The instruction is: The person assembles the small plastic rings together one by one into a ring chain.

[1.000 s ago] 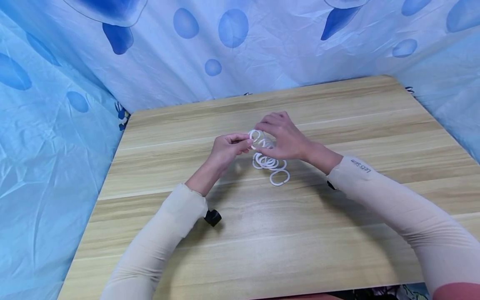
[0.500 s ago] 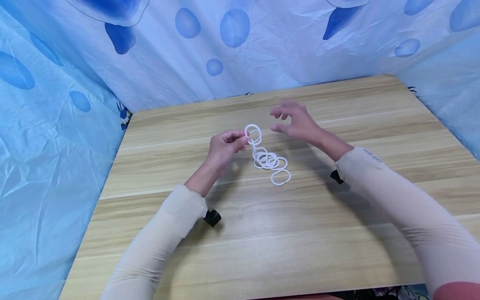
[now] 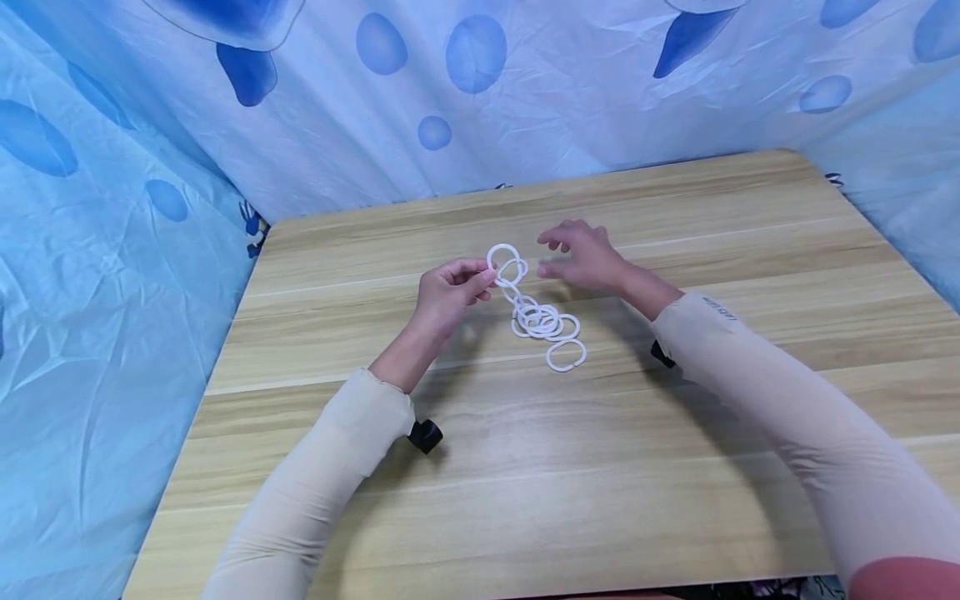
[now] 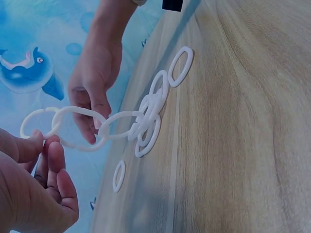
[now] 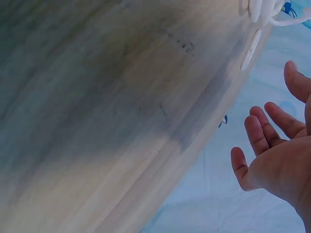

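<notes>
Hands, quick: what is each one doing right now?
Left hand: pinching the raised end of the white ring chain.
Right hand: open, holding nothing.

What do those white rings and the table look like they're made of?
The rings look like smooth white plastic: thin, uniform, faintly glossy, and at least one shows a split. The left hand pinches the chain's top end. The table shows light wood grain with a matte finish, possibly laminate rather than solid wood.

Right wrist view: ring chain (image 5: 265, 9) cut off at top edge; right hand (image 5: 277, 160) cropped at right edge.
</notes>
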{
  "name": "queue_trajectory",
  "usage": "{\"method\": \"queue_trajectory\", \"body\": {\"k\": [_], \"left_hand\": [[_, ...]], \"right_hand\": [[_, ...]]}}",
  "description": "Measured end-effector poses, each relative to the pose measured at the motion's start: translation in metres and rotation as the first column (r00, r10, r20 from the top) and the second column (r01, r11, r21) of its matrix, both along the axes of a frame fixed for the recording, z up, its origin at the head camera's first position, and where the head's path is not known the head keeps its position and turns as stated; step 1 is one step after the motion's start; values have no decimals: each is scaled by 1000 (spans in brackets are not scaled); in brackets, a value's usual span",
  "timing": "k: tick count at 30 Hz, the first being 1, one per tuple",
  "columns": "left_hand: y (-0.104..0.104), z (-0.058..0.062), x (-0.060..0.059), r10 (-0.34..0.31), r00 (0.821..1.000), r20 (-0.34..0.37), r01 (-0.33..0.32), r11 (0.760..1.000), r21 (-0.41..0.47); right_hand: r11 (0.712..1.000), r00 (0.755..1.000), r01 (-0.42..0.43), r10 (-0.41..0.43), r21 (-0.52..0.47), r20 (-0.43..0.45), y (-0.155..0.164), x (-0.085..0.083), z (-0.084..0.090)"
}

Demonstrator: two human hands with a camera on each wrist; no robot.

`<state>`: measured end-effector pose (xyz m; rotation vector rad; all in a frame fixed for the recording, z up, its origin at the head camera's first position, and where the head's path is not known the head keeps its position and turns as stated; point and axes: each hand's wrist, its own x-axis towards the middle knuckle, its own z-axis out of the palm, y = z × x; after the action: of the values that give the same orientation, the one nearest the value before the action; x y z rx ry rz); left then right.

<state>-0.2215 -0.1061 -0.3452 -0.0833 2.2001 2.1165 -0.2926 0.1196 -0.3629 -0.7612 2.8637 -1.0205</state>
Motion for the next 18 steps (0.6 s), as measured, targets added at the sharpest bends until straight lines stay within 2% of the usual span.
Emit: {"method": "queue_trajectory", "body": {"k": [5,10,14,18], "left_hand": [[0,1,0,8,1000,17,-8,1000,0],[-1,3,0,10,1000,28,-10,1000,0],[-1,4,0,11,1000,20,-11,1000,-1],[-2,4,0,13,1000,14,-13,1000,-1]], "right_hand": [[999,1000,12,-12,37,1,-6,-7,-5],[994,999,-29,27,106,20,-17,-12,-11],[980,998,-55,52,192,18,-29,-14,-12],[956,999,-47,51,291,-7,-41,-17,-13]]}}
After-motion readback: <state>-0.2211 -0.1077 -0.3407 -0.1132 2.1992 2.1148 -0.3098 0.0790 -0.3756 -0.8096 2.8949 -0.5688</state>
